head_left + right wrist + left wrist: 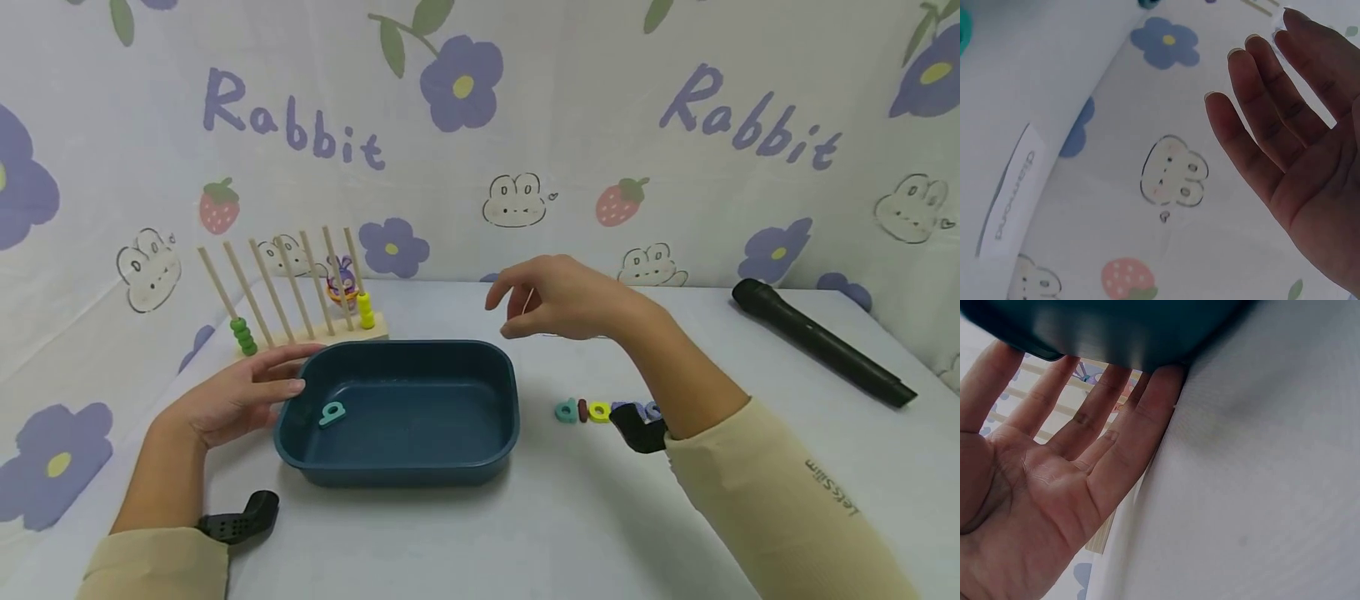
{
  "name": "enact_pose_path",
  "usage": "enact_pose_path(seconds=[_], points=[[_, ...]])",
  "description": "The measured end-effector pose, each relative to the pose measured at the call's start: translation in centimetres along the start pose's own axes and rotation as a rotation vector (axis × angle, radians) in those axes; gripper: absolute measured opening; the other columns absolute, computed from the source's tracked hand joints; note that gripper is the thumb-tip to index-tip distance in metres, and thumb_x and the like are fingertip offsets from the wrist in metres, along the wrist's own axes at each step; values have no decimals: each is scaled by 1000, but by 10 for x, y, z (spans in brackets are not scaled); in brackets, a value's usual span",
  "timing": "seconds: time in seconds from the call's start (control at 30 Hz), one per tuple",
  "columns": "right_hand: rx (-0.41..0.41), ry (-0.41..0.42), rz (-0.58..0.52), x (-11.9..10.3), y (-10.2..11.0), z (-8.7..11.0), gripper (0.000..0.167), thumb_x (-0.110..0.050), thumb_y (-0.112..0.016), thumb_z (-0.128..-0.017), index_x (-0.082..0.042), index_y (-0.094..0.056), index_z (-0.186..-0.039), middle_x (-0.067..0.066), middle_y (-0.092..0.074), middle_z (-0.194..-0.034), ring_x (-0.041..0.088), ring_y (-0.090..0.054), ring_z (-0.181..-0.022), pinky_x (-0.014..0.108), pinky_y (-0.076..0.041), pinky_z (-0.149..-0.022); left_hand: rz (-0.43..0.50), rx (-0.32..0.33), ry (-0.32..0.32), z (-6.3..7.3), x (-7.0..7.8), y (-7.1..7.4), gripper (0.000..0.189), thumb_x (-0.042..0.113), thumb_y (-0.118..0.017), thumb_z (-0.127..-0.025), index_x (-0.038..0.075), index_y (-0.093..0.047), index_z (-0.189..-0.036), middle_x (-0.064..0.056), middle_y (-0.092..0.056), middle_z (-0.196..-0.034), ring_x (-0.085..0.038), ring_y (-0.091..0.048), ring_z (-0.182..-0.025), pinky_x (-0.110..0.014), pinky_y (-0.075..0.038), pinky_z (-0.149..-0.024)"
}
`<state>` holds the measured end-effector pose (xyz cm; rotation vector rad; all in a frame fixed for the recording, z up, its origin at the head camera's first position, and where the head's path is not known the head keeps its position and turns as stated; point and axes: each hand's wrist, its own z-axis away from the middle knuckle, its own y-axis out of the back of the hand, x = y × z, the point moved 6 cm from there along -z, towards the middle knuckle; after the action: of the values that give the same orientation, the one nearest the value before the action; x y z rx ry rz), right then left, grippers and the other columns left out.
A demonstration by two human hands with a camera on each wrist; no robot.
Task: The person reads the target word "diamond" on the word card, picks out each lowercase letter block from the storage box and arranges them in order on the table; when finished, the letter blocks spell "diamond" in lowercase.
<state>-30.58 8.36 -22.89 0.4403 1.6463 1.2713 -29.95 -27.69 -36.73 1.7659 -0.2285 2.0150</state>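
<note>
A dark teal plastic basin [397, 477] stands on the white table. The left hand [236, 392] touches its left end, thumb by the rim; in the left wrist view, its long fingers lean against the basin's outer wall [1104, 337]. Inside the basin, toward the left, lies a small teal letter [332, 413]. Above the table, to the right of the basin, the right hand [558, 297] hangs in the air, fingers loosely bent and nothing between them. Under that forearm runs a row of coloured letters [599, 412], its right part hidden. Behind them is a card [1013, 194] printed "diamond".
A wooden rack [330, 333] with upright sticks stands behind the basin at left, with green beads [243, 337] and yellow beads [365, 310]. Behind its sticks is a small purple figure [342, 279]. A black microphone [821, 342] lies at the right. Printed cloth [555, 125] hangs behind.
</note>
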Motion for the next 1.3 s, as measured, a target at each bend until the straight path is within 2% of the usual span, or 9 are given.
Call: enact_pose_path(seconds=[0.23,0.7,0.97,1.3], points=[[-36,43,-50,-18,-19,-20,27,-19,-77,-92,-21,-73,-119,4,-72,-100,23,-69,-97,35,-60,-82,3,5,7,0,0,0,59,17,-64,-101,20,-42,-156,-16,-41,-157,-23,-56,-129,-47,-59,-98],[-106,118,-45,-54,-50,-63,22,-20,-76,-93,-22,-76,-115,2,-72,-101,21,-65,-97,33,-58,-82,9,4,11,1,0,2,59,18,-64,-101,20,-42,-156,-17,-40,-159,-27,-52,-133,-49,-57,-99],[-154,143,-42,-70,-65,-87,25,-22,-77,-93,-21,-76,-118,2,-73,-103,22,-65,-96,33,-58,-85,24,-3,21,2,-4,4,60,19,-64,-101,20,-41,-156,-18,-39,-160,-30,-50,-135,-52,-56,-101],[-209,168,-55,-82,-84,-108,28,-20,-77,-94,-16,-76,-121,4,-73,-107,21,-67,-96,32,-58,-85,22,-16,18,-1,-2,6,61,20,-64,-100,20,-41,-156,-16,-31,-166,-43,-34,-147,-55,-53,-104]])
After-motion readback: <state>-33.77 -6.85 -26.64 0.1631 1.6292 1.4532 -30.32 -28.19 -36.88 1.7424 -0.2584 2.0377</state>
